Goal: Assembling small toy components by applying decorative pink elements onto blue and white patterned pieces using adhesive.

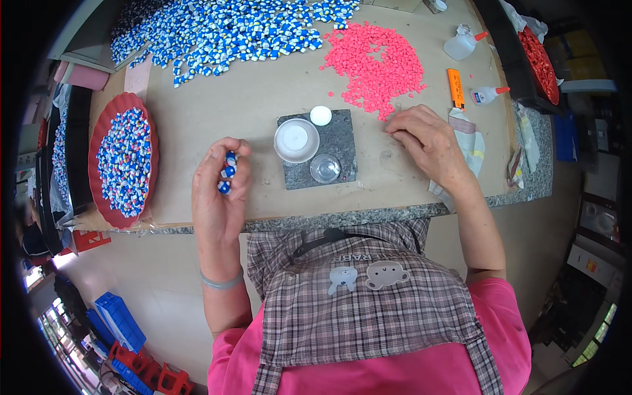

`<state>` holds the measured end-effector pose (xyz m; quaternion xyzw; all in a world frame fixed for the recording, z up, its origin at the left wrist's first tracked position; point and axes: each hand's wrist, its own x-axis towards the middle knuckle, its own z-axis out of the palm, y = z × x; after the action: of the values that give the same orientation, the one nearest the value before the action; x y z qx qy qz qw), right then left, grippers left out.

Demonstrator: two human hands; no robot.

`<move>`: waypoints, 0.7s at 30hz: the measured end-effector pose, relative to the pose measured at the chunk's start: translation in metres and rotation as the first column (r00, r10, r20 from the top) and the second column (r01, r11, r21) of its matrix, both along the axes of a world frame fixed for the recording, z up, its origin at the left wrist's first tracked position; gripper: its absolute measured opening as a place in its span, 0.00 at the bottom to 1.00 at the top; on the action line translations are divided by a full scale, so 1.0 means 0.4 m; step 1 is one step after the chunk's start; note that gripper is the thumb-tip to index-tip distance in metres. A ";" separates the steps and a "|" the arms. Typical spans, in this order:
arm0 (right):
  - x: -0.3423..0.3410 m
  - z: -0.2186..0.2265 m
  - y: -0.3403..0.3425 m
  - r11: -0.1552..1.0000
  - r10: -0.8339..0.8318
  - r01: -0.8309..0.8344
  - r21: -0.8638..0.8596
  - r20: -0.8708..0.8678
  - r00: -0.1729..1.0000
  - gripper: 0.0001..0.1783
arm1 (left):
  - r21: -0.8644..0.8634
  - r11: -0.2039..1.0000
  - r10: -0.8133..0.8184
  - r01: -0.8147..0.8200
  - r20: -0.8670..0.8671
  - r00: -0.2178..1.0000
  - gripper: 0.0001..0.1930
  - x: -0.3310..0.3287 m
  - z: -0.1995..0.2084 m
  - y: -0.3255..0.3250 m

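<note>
My left hand (219,187) is raised over the near left of the table, palm turned inward. Its curled fingers hold several small blue-and-white plastic pieces (228,170). At the near edge of a pile of small pink pieces (385,72) is my right hand (431,141). Its thumb and forefinger are drawn together, and whatever lies between them is too small to make out. Between my hands lies a dark stone slab (303,176). On it stand a white round dish with a white disc (291,138), a white round cap (320,116) and a small clear cup (325,168).
A red scalloped tray (153,161) of blue-and-white pieces stands at the left. More blue-and-white pieces (243,33) are heaped at the back. Glue bottles (459,45), an orange box (455,89) and a cloth (469,141) lie right. A dark bin (503,49) borders the right side.
</note>
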<state>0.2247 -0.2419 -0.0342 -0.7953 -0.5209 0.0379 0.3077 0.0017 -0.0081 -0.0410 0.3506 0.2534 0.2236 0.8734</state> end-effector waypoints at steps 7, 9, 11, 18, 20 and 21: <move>-0.040 -0.016 0.012 0.991 -0.116 0.110 0.072 0.078 0.990 0.07 | 0.291 0.953 0.122 -0.078 -0.137 0.983 0.13 0.018 0.013 0.085; -0.051 -0.015 0.011 0.992 -0.119 0.113 0.059 0.103 0.988 0.06 | 0.369 0.927 0.139 -0.067 -0.172 0.975 0.13 0.038 -0.007 0.114; -0.053 -0.013 0.016 0.992 -0.123 0.117 0.050 0.128 0.984 0.06 | 0.445 0.894 0.161 -0.054 -0.207 0.965 0.12 0.066 -0.005 0.141; -0.042 0.004 0.022 0.986 -0.142 0.132 -0.107 -0.095 0.985 0.06 | 0.931 0.326 0.304 0.164 -0.267 0.914 0.10 0.179 -0.025 0.196; -0.042 0.009 0.020 0.989 -0.123 0.114 -0.100 -0.096 0.988 0.06 | 0.927 0.279 0.314 0.249 -0.333 0.889 0.10 0.217 -0.014 0.187; -0.042 0.012 0.020 0.987 -0.144 0.131 -0.091 -0.148 0.979 0.06 | 0.928 0.280 0.314 0.247 -0.332 0.889 0.10 0.237 -0.017 0.186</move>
<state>0.2078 -0.2338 -0.0292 -0.8360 -0.4373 0.0988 0.3164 0.0967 0.0662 -0.0480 0.8387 0.2720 0.2601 0.3938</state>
